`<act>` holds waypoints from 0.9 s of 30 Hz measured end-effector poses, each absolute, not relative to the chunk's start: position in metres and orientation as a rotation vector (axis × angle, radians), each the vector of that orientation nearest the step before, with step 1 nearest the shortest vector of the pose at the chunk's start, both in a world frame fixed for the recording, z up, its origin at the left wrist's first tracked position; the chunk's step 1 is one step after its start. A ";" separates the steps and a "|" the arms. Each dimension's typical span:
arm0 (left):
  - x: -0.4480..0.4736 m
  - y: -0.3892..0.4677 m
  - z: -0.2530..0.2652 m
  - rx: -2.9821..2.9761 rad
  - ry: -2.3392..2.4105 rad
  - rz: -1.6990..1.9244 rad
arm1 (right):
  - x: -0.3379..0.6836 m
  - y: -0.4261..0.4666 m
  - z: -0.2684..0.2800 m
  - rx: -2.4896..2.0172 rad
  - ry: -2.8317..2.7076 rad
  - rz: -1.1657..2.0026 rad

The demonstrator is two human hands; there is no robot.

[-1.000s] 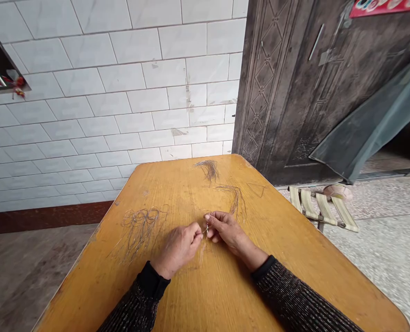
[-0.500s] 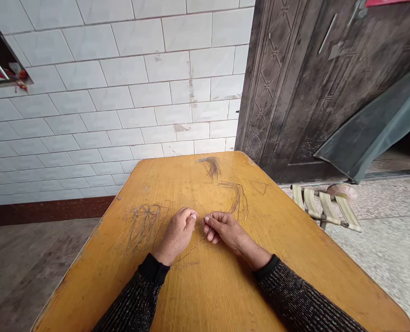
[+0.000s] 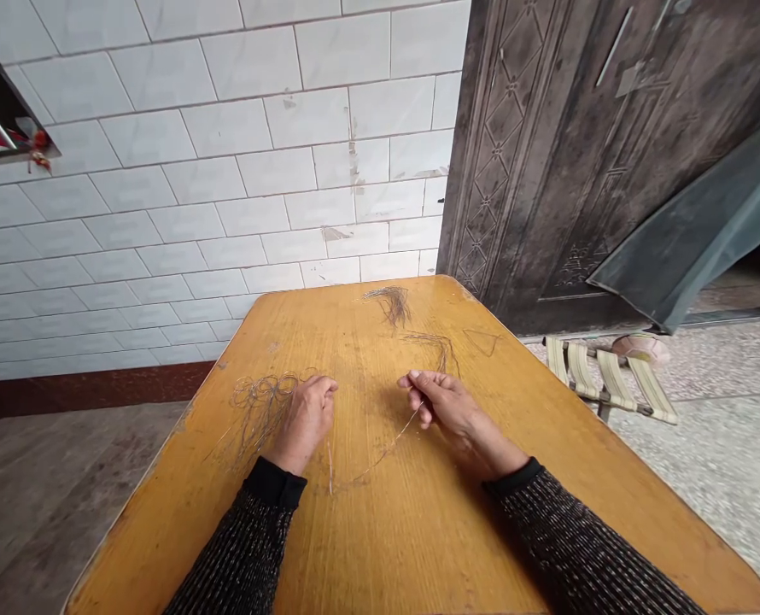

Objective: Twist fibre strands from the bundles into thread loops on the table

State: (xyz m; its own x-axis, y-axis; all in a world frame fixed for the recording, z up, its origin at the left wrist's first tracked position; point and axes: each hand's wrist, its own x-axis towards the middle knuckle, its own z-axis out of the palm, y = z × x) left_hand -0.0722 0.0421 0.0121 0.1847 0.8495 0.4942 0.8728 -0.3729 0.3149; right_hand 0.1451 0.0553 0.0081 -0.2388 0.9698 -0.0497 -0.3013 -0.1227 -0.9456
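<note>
Yellow table, thin wire over its middle
right hand is pinching the wire, left hand curled left of the table's middle, can't tell if it's gripping anything

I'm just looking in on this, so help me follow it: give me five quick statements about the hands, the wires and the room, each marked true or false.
1. The right hand holds a thin wire. True.
2. The two hands are touching each other. False: there is a gap between the right hand and the left hand.
3. A bundle of looped wires lies on the table by the left hand. True.
4. The wall behind the table is red brick. False: it is covered in white tiles.
5. A seat with striped straps stands to the right of the table. True.
</note>
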 end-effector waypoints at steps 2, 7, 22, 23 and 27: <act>-0.077 0.043 0.015 -2.336 -1.740 -0.889 | 0.152 0.057 0.012 -0.884 -1.026 1.567; -0.069 0.036 0.014 -2.485 -1.696 -0.585 | 0.157 0.057 0.012 -0.931 -1.034 1.625; -0.009 0.007 0.010 -3.219 -2.315 -1.805 | 0.140 0.042 0.011 -0.785 -1.193 1.769; -0.008 0.006 0.009 -3.204 -2.326 -1.844 | 0.140 0.041 0.011 -0.774 -1.207 1.767; -0.008 0.004 0.011 -3.153 -2.330 -2.010 | 0.140 0.040 0.011 -0.750 -1.234 1.731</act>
State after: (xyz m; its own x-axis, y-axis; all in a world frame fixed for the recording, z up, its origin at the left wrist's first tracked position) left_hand -0.0079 0.0043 0.0111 0.3648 0.9277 -0.0790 0.0578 0.0621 0.9964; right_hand 0.1400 0.0401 0.0112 -0.4504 0.8928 0.0076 -0.2985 -0.1426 -0.9437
